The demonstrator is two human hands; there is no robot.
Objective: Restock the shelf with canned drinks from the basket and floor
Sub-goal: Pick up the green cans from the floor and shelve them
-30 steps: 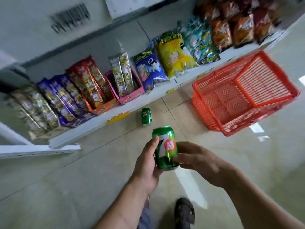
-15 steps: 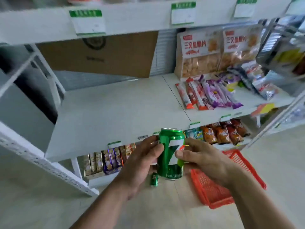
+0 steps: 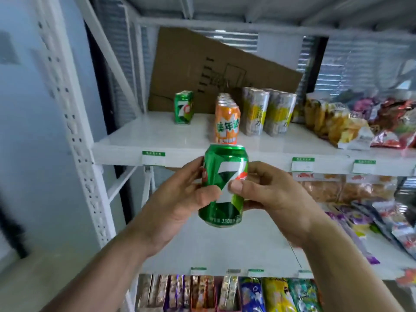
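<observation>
Holding the green can (image 3: pixel 222 185) upright, left hand (image 3: pixel 180 199) and right hand (image 3: pixel 267 194) both wrap fingers around it; next, probably place it beside the far green can (image 3: pixel 184 107) on the shelf (image 3: pixel 157 140).

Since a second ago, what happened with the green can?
The green can rose from near the floor up to the shelf holding other cans. Nothing was grabbed or dropped: the left hand and right hand kept holding it, upright.

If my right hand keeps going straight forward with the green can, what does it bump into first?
Probably the front edge of the upper shelf, which sits level with the top of the green can held by the right hand. Raised a little, it would likely meet the orange can; depth is unclear.
</observation>
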